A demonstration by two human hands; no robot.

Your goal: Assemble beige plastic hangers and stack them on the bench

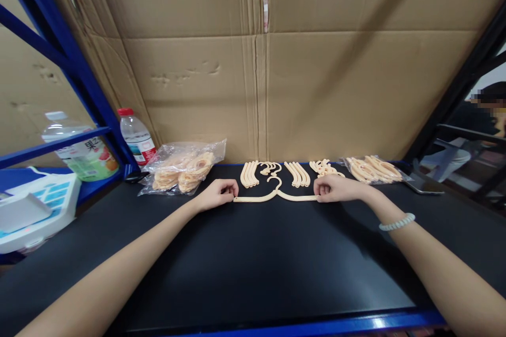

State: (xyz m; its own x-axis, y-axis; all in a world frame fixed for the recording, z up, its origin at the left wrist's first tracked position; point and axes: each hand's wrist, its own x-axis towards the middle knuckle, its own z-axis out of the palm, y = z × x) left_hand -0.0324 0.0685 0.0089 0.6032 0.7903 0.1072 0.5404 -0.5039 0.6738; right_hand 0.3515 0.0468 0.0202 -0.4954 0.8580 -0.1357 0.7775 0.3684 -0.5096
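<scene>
A cream clothes hanger (261,199) lies on the black table, its hook pointing away from me. My left hand (217,194) is closed, fingertips pinching the hanger's left end. At the opposite end, my right hand (334,188) pinches the right tip; a pale beaded bracelet circles that wrist. Just behind the hanger, a row of curved arm pieces (250,175) sits left of some loose hooks (270,168). Another row of curved arm pieces (297,174) lies to the right. Beyond my right hand is a heap of small cream parts (324,168), partly hidden by the hand.
Clear plastic bags of cream parts lie at left (184,168) and right (371,169). A red-capped bottle (137,137), a large labelled bottle (85,150) and a white-and-blue device (43,210) stand left. Cardboard (205,73) walls the back. A person (474,116) sits far right.
</scene>
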